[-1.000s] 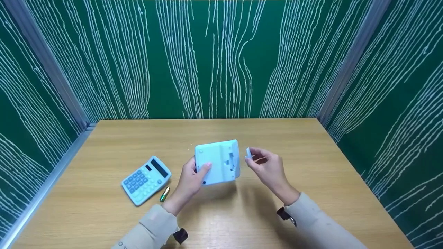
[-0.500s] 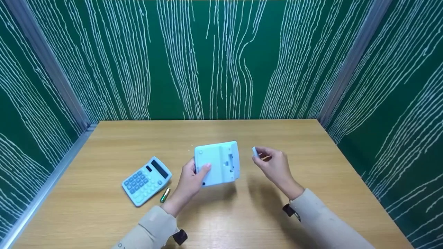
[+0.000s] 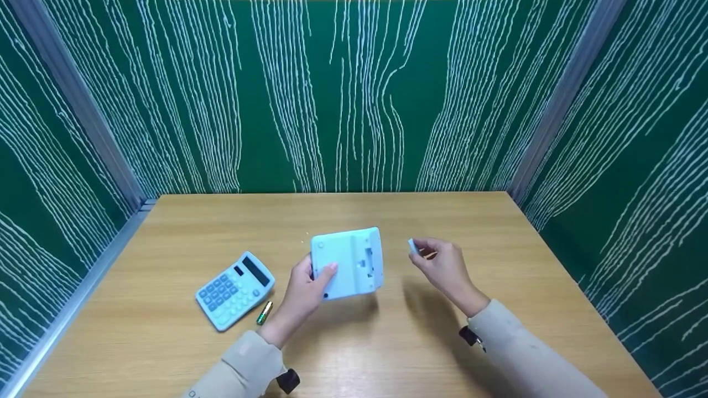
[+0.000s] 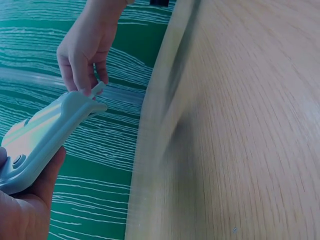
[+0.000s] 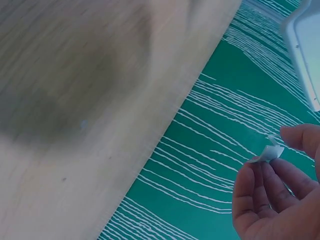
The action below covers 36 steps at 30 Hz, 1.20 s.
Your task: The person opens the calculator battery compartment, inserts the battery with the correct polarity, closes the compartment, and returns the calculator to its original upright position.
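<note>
My left hand (image 3: pixel 301 290) grips a light blue calculator (image 3: pixel 342 265) above the table, its thumb lying across the back. The back faces up, and the battery compartment (image 3: pixel 369 262) near its right side is uncovered. To the right, apart from the calculator, my right hand (image 3: pixel 447 271) pinches a small pale battery cover (image 3: pixel 412 246) between thumb and fingers. In the right wrist view the cover (image 5: pixel 270 153) sits at the fingertips, with a small tab sticking up. The held calculator's keys and screen are hidden.
A second light blue calculator (image 3: pixel 235 291) lies face up on the wooden table (image 3: pixel 354 359), left of my left hand. Between them lies a green and gold battery (image 3: pixel 264 313). Green panels (image 3: pixel 265 155) with white wavy lines stand around the table's back and sides.
My right hand has moved to the right, away from the held calculator, carrying the battery cover. My left hand and the calculator in it have stayed nearly still.
</note>
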Tool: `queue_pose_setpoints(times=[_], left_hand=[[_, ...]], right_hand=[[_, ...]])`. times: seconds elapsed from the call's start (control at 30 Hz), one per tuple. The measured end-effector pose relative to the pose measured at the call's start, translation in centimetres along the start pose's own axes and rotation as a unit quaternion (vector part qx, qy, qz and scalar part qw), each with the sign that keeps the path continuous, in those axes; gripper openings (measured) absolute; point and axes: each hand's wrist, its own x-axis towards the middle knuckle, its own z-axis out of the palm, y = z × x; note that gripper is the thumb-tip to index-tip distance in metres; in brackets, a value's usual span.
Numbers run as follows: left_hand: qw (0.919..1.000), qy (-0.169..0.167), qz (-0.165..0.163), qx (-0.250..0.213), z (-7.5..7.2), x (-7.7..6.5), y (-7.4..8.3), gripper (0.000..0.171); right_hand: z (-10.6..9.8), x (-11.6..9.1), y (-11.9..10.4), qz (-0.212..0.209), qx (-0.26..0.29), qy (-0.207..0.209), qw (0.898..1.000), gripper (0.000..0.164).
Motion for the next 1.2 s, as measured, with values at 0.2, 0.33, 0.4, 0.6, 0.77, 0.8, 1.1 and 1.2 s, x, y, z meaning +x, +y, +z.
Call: queue_pose_setpoints(times=[0.2, 0.33, 0.4, 0.6, 0.77, 0.8, 1.1, 1.2], left_hand=[[0.9999, 0.012, 0.004, -0.006, 0.2, -0.2, -0.1, 0.048], [0.9999, 0.009, -0.002, -0.010, 0.2, -0.3, -0.1, 0.050], [0.9999, 0.006, -0.007, -0.012, 0.2, -0.3, -0.1, 0.051], [0.9998, 0.011, -0.014, -0.007, 0.2, -0.2, -0.1, 0.049], [0.9999, 0.008, -0.010, -0.008, 0.1, -0.2, 0.0, 0.050], [0.9999, 0.006, -0.011, -0.010, 0.1, -0.2, -0.1, 0.051], [0.9999, 0.010, -0.003, -0.009, 0.1, -0.2, -0.3, 0.048], [0.9998, 0.013, -0.001, -0.013, 0.2, -0.1, -0.4, 0.047]], right_hand=[[0.0, -0.2, 1.0, 0.011, -0.026, -0.018, 0.999, 0.028], [-0.3, 0.0, 1.5, 0.023, -0.031, -0.037, 0.999, 0.029], [-0.5, 0.2, 1.8, 0.029, -0.035, -0.047, 0.998, 0.029], [-0.8, 0.6, 2.6, 0.019, -0.048, -0.073, 0.996, 0.027], [-1.0, 0.7, 3.4, 0.034, -0.048, -0.091, 0.994, 0.025], [-1.0, 0.7, 3.5, 0.037, -0.049, -0.095, 0.994, 0.025], [-1.3, 1.0, 4.4, 0.060, -0.059, -0.125, 0.989, 0.023], [-1.3, 1.1, 4.6, 0.067, -0.063, -0.136, 0.986, 0.021]])
